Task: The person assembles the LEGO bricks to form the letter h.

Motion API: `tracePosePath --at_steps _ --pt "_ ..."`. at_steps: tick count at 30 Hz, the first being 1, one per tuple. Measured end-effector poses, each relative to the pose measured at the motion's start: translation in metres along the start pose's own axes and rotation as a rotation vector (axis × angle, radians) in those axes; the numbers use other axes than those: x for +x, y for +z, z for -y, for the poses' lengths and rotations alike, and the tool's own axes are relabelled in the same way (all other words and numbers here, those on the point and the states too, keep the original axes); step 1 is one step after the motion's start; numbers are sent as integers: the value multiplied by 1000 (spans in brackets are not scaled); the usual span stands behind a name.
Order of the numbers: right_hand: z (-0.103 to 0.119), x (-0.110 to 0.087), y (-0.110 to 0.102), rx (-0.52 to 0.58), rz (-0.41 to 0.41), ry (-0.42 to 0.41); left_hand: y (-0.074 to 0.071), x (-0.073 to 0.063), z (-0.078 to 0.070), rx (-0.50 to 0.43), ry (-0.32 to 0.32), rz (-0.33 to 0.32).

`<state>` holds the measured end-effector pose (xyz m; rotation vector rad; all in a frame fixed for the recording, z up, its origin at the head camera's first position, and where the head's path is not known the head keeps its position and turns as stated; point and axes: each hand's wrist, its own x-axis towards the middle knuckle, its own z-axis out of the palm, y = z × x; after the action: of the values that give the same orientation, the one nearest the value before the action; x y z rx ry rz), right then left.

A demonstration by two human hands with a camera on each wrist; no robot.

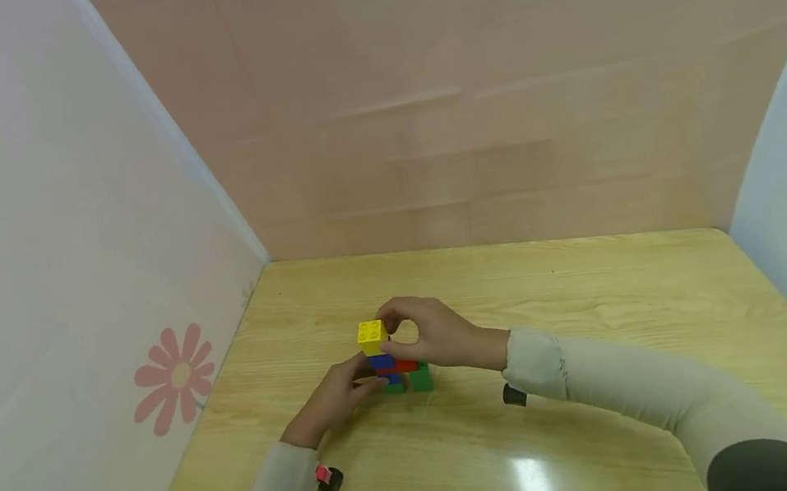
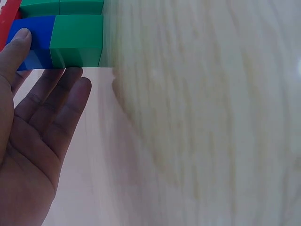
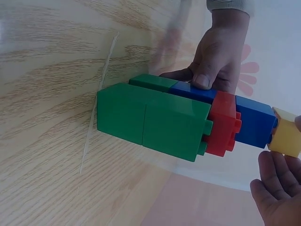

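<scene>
A small structure of toy building blocks stands on the table. Two green blocks form one leg; the other has a green block under a blue block. A red block bridges both, with an upper blue block on it and a yellow block on top. My right hand pinches the yellow block between thumb and fingers; a narrow gap with blue studs shows beneath it in the right wrist view. My left hand grips the lower blue block, thumb on its face.
The wooden table carries a thin pale line beside the structure's base. A brown back wall and a left side panel with printed flowers border it. Black pieces sit at both cuffs.
</scene>
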<state>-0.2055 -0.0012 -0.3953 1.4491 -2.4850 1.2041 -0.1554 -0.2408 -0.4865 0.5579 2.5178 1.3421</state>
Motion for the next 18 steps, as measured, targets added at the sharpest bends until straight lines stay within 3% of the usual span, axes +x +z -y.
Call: tracePosePath --at_steps 18 --pt "-2 -5 -6 -55 2 -33 3 1 -1 9 2 -3"
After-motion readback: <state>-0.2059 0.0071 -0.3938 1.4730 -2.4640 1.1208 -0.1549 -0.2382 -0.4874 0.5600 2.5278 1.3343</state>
